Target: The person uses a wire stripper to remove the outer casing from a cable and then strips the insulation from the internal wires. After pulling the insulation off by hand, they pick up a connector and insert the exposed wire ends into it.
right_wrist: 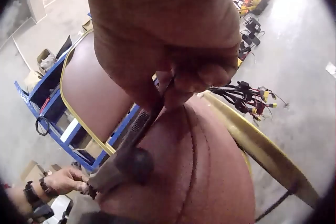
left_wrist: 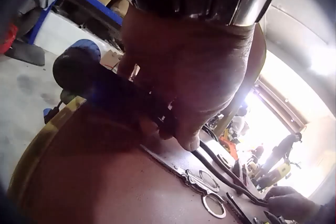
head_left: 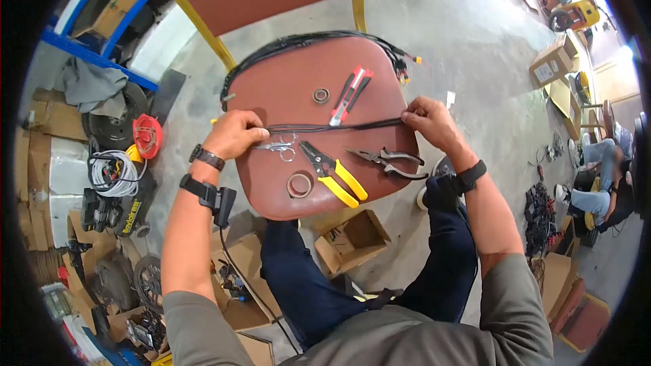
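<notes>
A thin black wire bundle [head_left: 332, 126] is stretched taut across the brown chair seat [head_left: 271, 95]. My left hand [head_left: 252, 133] pinches its left end and my right hand [head_left: 409, 119] pinches its right end. The left wrist view has my left hand [left_wrist: 181, 129] curled round the bundle [left_wrist: 226, 174] just above small scissors [left_wrist: 210, 200]. In the right wrist view my right hand [right_wrist: 178, 85] grips the bundle [right_wrist: 134, 140]. On the seat lie small scissors [head_left: 281, 147], a red wire stripper [head_left: 349, 95], yellow-handled pliers [head_left: 336, 173], grey pliers [head_left: 390, 160] and two tape rolls [head_left: 321, 95] [head_left: 299, 184].
A longer black harness [head_left: 305, 41] with coloured connectors [head_left: 405, 62] loops round the back of the seat. Open cardboard boxes [head_left: 352, 240] stand on the concrete floor by my knees. A pressure washer [head_left: 115, 196] is at the left, and a seated person [head_left: 600, 190] at the right.
</notes>
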### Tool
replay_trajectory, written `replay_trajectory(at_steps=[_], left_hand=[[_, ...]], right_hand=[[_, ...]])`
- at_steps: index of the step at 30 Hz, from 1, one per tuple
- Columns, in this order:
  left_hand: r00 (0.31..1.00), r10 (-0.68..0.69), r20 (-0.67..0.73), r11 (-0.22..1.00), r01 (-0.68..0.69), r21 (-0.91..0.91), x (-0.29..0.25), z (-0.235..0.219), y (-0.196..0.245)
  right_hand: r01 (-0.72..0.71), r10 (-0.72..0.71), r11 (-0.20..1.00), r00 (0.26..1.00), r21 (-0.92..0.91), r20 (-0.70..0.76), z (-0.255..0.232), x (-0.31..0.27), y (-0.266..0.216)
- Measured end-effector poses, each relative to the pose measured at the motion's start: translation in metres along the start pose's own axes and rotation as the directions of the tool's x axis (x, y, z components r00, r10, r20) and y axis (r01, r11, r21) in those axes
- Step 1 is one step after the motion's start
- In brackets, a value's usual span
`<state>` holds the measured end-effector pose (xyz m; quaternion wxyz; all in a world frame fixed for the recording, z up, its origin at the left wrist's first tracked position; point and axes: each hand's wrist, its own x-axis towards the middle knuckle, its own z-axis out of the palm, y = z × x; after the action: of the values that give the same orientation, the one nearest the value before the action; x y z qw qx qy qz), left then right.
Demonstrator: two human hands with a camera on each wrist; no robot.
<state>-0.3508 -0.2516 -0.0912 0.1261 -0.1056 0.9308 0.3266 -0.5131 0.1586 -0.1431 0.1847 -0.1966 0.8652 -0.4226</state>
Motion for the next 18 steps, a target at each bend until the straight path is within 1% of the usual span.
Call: replay_trajectory(at_steps=[2, 4, 5, 6, 8, 9, 12, 13, 16, 17, 18], left_hand=[[0.999, -0.032, -0.013, 0.998, 0.032, 0.048, 0.001, -0.001, 0.005], [0.982, 0.137, -0.131, 0.979, -0.114, 0.171, 0.003, 0.004, 0.0], [0.961, 0.217, -0.174, 0.956, -0.173, 0.238, 0.0, 0.007, -0.004], [0.966, 0.203, -0.158, 0.961, -0.166, 0.221, 0.0, 0.008, -0.005], [0.975, 0.18, -0.134, 0.97, -0.153, 0.189, -0.001, 0.008, -0.005], [0.99, 0.106, -0.096, 0.989, -0.094, 0.115, -0.001, 0.008, -0.005], [0.995, -0.096, 0.022, 0.995, 0.095, 0.02, 0.001, 0.001, -0.002], [0.989, -0.131, 0.066, 0.991, 0.133, -0.025, 0.002, -0.001, -0.003], [0.997, -0.081, 0.012, 0.994, 0.081, -0.067, 0.002, 0.002, -0.002], [0.994, -0.11, 0.016, 0.994, 0.11, -0.002, 0.003, 0.002, 0.0], [0.998, -0.06, -0.033, 0.996, 0.062, 0.058, 0.002, 0.004, 0.002]], right_hand=[[-0.006, 0.005, 1.0, 0.999, 0.004, 0.039, -0.003, 0.009, 0.003], [-0.044, 0.043, 0.999, 0.996, 0.017, 0.083, -0.004, 0.006, -0.003], [-0.037, 0.038, 0.999, 0.997, -0.017, 0.061, -0.005, 0.002, -0.01], [-0.042, 0.046, 0.997, 0.997, -0.071, 0.062, -0.006, 0.001, -0.016], [-0.088, 0.09, 0.995, 0.992, -0.036, 0.084, -0.005, 0.004, -0.009], [-0.117, 0.119, 0.993, 0.985, -0.023, 0.126, -0.008, -0.001, -0.023], [-0.127, 0.122, 0.991, 0.982, 0.03, 0.147, -0.007, -0.002, -0.022], [-0.113, 0.114, 0.993, 0.977, -0.012, 0.181, -0.009, -0.003, -0.026], [-0.062, 0.069, 0.997, 0.986, -0.052, 0.151, -0.006, -0.003, -0.022], [-0.08, 0.094, 0.992, 0.983, -0.093, 0.156, -0.007, -0.004, -0.021], [-0.068, 0.084, 0.989, 0.989, -0.132, 0.121, -0.009, -0.009, -0.024]])
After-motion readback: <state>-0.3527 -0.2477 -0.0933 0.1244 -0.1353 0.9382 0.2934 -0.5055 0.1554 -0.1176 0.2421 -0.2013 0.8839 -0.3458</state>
